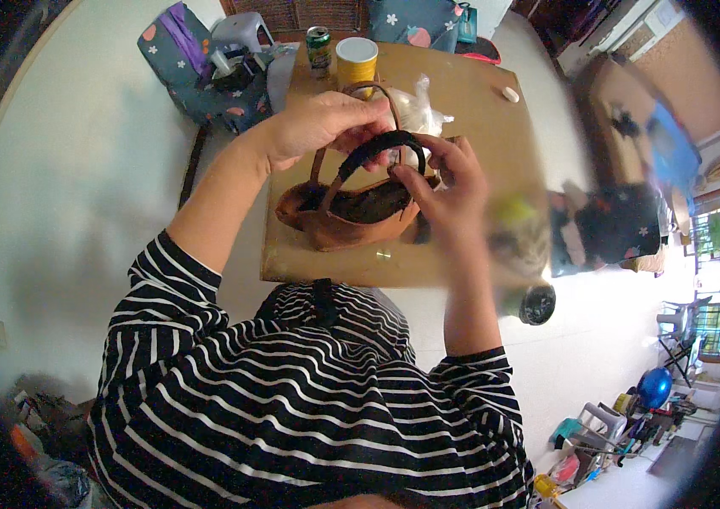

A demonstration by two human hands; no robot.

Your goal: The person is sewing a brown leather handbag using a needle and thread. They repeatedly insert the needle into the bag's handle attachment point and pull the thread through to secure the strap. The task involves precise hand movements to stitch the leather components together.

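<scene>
A brown leather handbag (pixel 360 234) lies on the table before me, its top gaping to show a dark inside. Of its two raised handles, the nearer one (pixel 378 147) is wrapped in black, and the farther one (pixel 317 167) is plain brown. My right hand (pixel 455 175) pinches the right side of the black-wrapped handle between thumb and fingers. My left hand (pixel 334 127) reaches in from the left, its thumb against the brown handle and its fingers curled behind the black wrapping. Those fingertips are partly hidden.
On the wooden table (pixel 474 89) stand a green can (pixel 318 48) and a yellow tub with a white lid (pixel 357 57). A clear plastic bag (pixel 420 111) sits behind the handbag. A small white object (pixel 510 95) lies at the far right. Patterned chairs (pixel 207 83) surround the table.
</scene>
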